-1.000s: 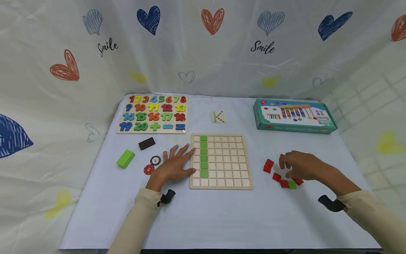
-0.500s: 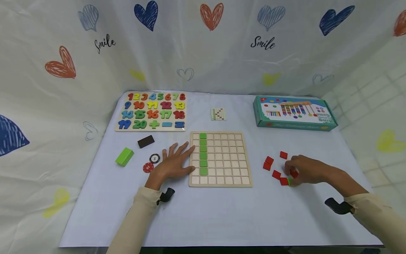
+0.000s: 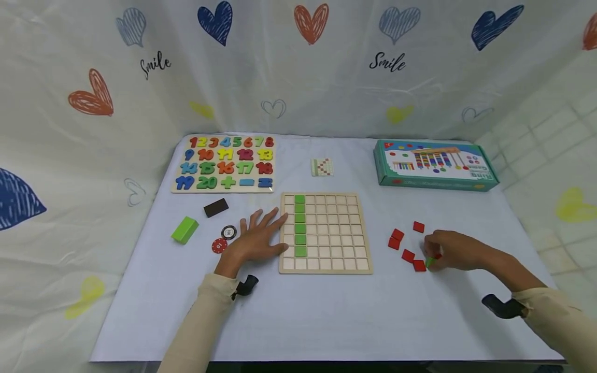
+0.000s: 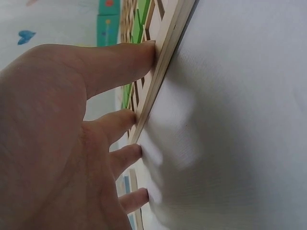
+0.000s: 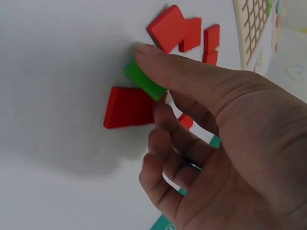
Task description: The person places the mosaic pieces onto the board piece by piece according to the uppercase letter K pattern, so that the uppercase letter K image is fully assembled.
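Green tile pinched in the right hand beside scattered red tiles

Along the far side of the white-covered table [image 3: 354,321] stand a number board [image 3: 219,192] on the left, a small patterned card [image 3: 322,167] in the middle and a teal box [image 3: 436,166] on the right. Nearer, to the left of the left hand [image 3: 254,242], lie a dark block [image 3: 216,207], a bright green block [image 3: 184,230], a black-rimmed chip [image 3: 228,232] and a red chip [image 3: 219,245]. The grid board [image 3: 336,231] sits in the centre, with five green squares [image 3: 300,228] in its second column from the left. Between it and the right hand [image 3: 454,251] are loose red tiles [image 3: 408,255], some touching one another.

The left hand's fingers are spread, thumb and forefinger touching the grid board's left edge.

The right thumb and forefinger clamp a green tile [image 5: 144,79], tilted on edge at their tips, well to the right of the grid board. Its other fingers are bent loosely. A red piece [image 5: 127,106] lies just beside the green tile, close to the fingertips; whether they touch it cannot be told.
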Demonstrator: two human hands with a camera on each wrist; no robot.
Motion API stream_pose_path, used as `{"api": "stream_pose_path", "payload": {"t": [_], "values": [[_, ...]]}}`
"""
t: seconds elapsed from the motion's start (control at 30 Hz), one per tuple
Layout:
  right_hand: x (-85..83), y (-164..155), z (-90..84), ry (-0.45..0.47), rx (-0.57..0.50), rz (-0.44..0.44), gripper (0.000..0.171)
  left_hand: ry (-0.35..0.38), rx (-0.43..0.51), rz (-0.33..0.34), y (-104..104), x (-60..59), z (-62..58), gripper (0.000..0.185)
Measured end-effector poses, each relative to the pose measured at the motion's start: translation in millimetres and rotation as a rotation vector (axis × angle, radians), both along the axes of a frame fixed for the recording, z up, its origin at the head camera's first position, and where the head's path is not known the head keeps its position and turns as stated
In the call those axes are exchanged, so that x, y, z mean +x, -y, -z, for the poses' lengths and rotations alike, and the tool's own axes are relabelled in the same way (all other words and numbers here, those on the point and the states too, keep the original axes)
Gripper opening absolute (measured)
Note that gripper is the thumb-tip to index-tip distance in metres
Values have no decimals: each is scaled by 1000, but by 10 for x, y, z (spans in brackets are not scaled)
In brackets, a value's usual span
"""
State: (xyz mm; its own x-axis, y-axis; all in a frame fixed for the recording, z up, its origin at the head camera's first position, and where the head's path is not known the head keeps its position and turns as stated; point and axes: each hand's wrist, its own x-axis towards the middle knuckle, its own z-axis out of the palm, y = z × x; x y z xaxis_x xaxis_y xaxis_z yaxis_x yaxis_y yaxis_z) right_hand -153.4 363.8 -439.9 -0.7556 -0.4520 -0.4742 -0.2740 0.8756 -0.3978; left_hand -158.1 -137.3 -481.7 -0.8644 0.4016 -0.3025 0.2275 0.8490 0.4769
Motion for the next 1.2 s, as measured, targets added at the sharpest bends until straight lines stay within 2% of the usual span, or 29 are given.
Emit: {"api": "stream_pose_path", "payload": {"t": [0.17, 0.4, 0.57, 0.77, 0.97, 1.2], "values": [[-41, -51, -41, 49, -7, 47, 23, -2, 2, 1, -8, -9, 8, 83], [-81, 2, -156, 33, -1, 60, 26, -6, 5, 0, -7, -8, 13, 83], [-100, 163, -253, -54, 4, 71, 25, -5, 8, -3, -9, -3, 21, 83], [-97, 535, -355, -197, -13, 77, 20, -4, 7, -6, 0, -1, 16, 83], [-104, 933, -278, -302, -50, 85, 16, -2, 18, -13, 9, -4, 28, 84], [-70, 1495, -150, -458, -124, -6, 10, -6, 9, -20, -4, -8, 41, 84]]}}
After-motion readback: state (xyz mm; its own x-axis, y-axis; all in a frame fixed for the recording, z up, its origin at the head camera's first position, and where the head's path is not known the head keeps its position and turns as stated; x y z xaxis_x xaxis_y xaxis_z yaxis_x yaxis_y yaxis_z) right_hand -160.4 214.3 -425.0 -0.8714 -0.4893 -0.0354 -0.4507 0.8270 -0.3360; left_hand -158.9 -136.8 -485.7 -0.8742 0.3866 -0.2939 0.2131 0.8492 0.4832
